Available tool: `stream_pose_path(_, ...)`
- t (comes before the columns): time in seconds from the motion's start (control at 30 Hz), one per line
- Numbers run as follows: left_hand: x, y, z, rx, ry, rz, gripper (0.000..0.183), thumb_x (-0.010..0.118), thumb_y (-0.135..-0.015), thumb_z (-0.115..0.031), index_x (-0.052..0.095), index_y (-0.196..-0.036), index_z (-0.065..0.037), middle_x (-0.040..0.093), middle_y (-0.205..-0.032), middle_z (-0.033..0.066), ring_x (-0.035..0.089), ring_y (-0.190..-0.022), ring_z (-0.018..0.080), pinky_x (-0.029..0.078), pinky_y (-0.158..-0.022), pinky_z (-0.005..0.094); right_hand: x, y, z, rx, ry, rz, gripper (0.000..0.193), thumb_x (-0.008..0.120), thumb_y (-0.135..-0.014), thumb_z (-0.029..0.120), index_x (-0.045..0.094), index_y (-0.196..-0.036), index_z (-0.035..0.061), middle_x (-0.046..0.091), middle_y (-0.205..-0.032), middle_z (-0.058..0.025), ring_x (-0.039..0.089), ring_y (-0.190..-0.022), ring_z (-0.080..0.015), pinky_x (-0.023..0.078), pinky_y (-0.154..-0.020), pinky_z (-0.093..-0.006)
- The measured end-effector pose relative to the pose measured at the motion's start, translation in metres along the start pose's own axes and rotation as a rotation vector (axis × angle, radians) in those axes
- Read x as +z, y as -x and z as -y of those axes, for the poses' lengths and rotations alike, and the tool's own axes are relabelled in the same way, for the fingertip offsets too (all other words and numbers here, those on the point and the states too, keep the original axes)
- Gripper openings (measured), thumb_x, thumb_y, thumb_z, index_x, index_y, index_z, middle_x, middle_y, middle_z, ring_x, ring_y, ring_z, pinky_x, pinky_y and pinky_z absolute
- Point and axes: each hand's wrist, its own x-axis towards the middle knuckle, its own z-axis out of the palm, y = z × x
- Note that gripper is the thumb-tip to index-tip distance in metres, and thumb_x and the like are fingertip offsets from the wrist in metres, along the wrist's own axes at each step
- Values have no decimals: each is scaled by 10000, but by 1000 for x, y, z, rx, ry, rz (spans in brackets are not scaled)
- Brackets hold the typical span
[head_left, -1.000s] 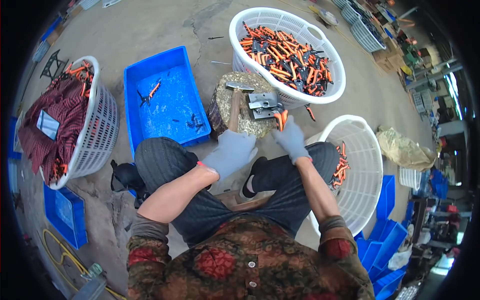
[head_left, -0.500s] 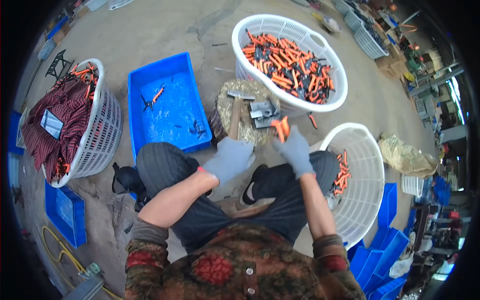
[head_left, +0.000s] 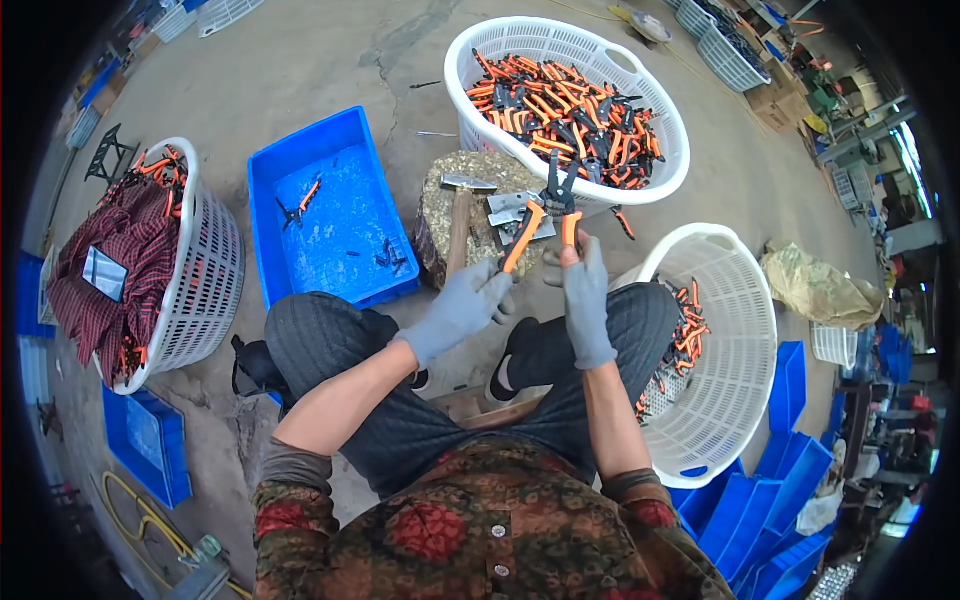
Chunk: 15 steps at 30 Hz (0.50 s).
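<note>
Orange-and-black pliers (head_left: 525,236) are held upright above the stump's near right edge, with jaws pointing away from me and handles spread. My right hand (head_left: 583,295), in a grey glove, pinches the right handle. My left hand (head_left: 458,312), gloved too, has its fingers at the lower end of the left handle. A hammer (head_left: 461,220) rests on the stump (head_left: 436,205), its wooden handle reaching toward my left hand. Beside the hammer, a metal block (head_left: 508,208) sits on the stump, partly covered by the pliers.
A white basket (head_left: 465,95) heaped with pliers stands beyond the stump. Another white basket (head_left: 735,400), by my right knee, holds orange-handled pieces. Left of the stump is a blue tray (head_left: 335,230); a cloth-covered basket (head_left: 215,270) stands farther left. Blue bins (head_left: 745,515) are stacked at lower right.
My left hand has come off the hammer handle and moved to the pliers. The pliers have been raised and turned, with their handles now spread; the hammer stays on the stump.
</note>
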Motion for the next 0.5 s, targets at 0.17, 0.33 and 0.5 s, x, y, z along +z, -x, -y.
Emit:
stream_pose_path(0.17,-8,4,-12,128,161,202,235,457,-951,-200,519,-972,26,585,-669,59,589,-610,119,499,-562,259,-24,8,23,283,-712,326,474,455,-934,358,455,-1193,-39,574,-969,-105,588,-930,-225,480,-815,-339)
stream_pose_path(0.33,1,5,-17,17,77,217,246,436,-962,-192,536,-990,31,576,-646,50,580,-576,118,492,-541,262,-1,22,30,438,-1300,341,507,431,-939,399,455,-1218,-24,581,-1044,-117,587,-953,-240,465,-852,-336)
stream_pose_path(0.5,0,5,-29,-129,-126,344,300,473,-934,-229,539,-1062,33,616,-729,69,593,-641,127,483,-601,254,4,25,-7,352,-981,342,558,438,-933,416,416,-1277,-24,547,-1177,-156,581,-989,-254,464,-865,-345)
